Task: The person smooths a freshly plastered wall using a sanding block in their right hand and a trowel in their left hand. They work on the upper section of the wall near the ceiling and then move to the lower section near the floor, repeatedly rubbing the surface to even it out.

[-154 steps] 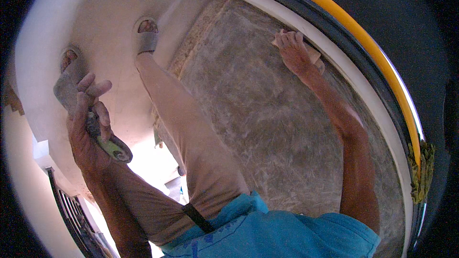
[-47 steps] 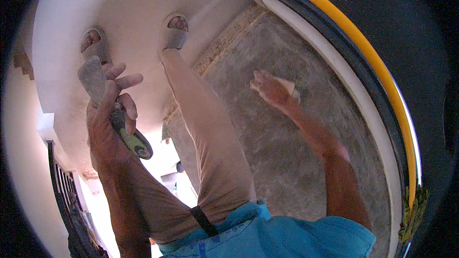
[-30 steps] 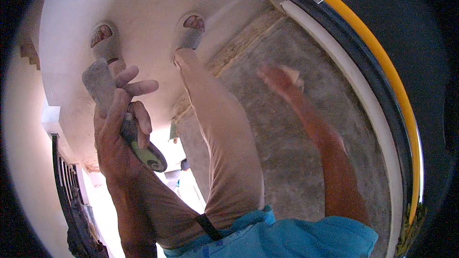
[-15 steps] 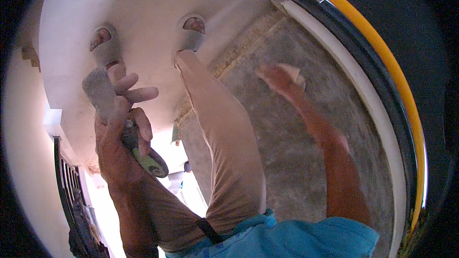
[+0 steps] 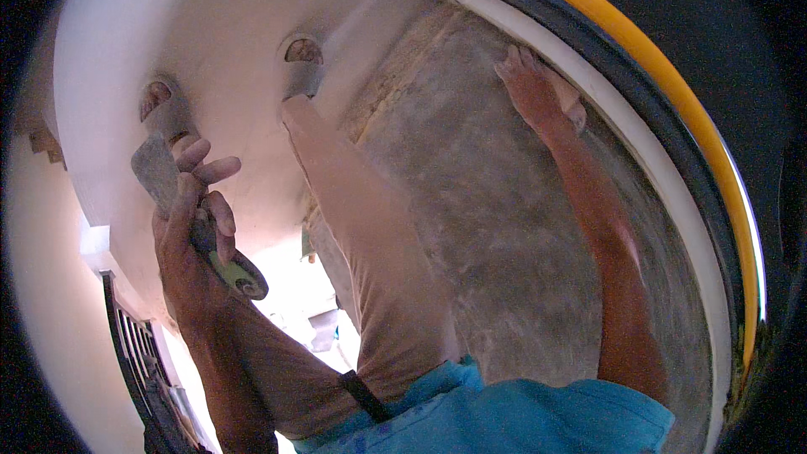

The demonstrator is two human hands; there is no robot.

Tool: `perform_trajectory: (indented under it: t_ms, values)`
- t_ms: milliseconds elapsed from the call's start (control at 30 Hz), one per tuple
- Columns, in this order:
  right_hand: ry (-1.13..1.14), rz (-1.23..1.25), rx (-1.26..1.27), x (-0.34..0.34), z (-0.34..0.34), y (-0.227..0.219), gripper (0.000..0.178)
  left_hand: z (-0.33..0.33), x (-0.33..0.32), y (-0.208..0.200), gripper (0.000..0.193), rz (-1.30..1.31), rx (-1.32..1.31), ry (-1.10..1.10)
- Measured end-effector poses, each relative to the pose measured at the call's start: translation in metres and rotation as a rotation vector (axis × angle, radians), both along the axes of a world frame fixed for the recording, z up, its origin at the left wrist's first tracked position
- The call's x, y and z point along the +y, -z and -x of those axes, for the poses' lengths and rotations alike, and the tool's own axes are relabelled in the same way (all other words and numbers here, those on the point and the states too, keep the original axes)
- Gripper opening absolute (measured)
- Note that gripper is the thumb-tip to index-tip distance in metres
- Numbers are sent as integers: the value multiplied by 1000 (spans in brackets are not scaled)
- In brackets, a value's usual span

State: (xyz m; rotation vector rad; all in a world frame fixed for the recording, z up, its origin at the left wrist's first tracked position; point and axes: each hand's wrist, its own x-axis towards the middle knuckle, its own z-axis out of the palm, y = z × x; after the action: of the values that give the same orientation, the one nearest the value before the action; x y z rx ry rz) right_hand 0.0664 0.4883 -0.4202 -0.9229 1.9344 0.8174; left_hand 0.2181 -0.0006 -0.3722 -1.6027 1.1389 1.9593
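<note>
Grey scraper (image 5: 160,172) gripped in left hand (image 5: 189,240) | right hand (image 5: 538,92) presses pale pad (image 5: 570,105) on rough wall (image 5: 496,227)

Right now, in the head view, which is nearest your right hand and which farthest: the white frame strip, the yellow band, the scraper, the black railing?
1. White frame strip: touching or almost touching the right hand, at the wall's edge.
2. Yellow band: just beyond the strip, farther right.
3. Scraper: across the legs, in the left hand.
4. Black railing: lower left, below the left hand.
</note>
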Motion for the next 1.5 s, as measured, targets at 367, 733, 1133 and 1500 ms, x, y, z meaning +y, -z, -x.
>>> perform_trajectory:
  t_ms: [367, 733, 1133, 1500]
  values:
    - [23, -143, -40, -2, 10, -103, 50, -4, 9, 11, 36, 42, 157, -13]
    - [19, -38, -77, 17, 0, -116, 52, 5, -8, 2, 37, -4, 53, -25]
    - [6, -92, -71, 6, 1, -125, 53, 2, -1, -11, 39, 388, 372, 457]
    - [100, 18, -57, 15, 5, -47, 54, 8, -15, 1, 41, -84, -62, -22]
